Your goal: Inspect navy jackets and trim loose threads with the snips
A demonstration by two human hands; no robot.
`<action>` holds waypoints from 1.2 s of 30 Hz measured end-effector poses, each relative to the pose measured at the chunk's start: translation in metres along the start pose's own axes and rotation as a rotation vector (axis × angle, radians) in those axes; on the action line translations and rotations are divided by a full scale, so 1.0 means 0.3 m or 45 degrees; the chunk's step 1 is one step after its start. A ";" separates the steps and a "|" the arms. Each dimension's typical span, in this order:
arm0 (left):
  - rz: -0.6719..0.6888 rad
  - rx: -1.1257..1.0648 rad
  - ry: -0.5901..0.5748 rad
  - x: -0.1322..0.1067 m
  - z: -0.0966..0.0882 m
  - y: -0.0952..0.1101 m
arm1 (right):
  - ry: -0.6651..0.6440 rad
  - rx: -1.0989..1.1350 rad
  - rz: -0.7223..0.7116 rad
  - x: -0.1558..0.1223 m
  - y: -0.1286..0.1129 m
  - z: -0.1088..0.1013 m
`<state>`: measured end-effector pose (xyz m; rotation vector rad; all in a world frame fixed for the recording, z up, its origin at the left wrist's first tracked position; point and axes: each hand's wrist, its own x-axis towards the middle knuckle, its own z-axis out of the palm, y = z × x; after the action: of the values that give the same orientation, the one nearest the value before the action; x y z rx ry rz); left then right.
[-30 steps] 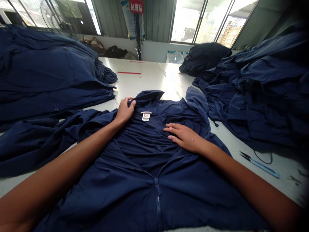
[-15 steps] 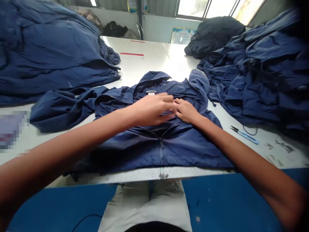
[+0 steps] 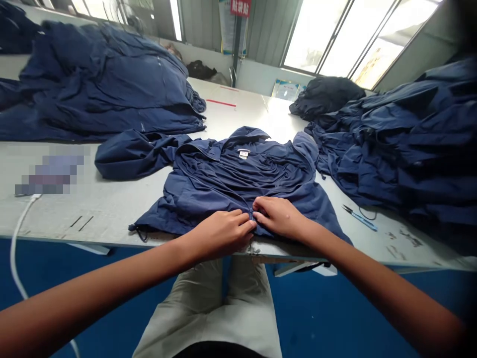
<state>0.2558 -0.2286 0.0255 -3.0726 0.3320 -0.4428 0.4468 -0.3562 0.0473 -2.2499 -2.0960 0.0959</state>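
Note:
A navy hooded jacket [image 3: 208, 194] lies spread on the white table, its hem toward me and its front partly unzipped. Inside the collar shows a white label [image 3: 243, 154]. At the lower front, my left hand [image 3: 225, 229] pinches the jacket's edge just left of the zipper [image 3: 251, 213]. Close by on the other side, my right hand [image 3: 279, 215] has its thumb and fingers closed at the zipper, where the slider sits. The fingertips of both hands nearly meet, and they partly hide the zipper's lower end.
Piles of navy garments stand at the left [image 3: 112, 84] and right [image 3: 402, 149], with a dark bundle [image 3: 324, 94] behind. Blue thread snips [image 3: 360, 218] lie on the table [image 3: 122, 209] to the right. A blurred-out object [image 3: 55, 171] with a white cable [image 3: 17, 243] is at left.
Both hands have come down from the jacket's middle to the zipper near the hem and closed there. My view has tilted up and shifted left, showing more of the table's left side.

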 end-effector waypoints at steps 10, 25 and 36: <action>-0.146 0.136 0.060 0.036 0.013 0.060 | -0.057 -0.352 -0.138 0.039 -0.028 -0.043; 0.056 0.120 -0.023 0.046 -0.107 0.183 | 0.079 -0.795 0.093 0.492 0.167 -0.394; 0.263 -0.148 0.238 -0.082 -0.029 0.393 | 0.138 -0.912 0.424 0.754 0.251 -0.404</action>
<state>0.2060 -0.3385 0.0213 -3.0661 0.6960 -0.7253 0.5485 -0.1365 0.1609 -2.8699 -1.8658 -0.8709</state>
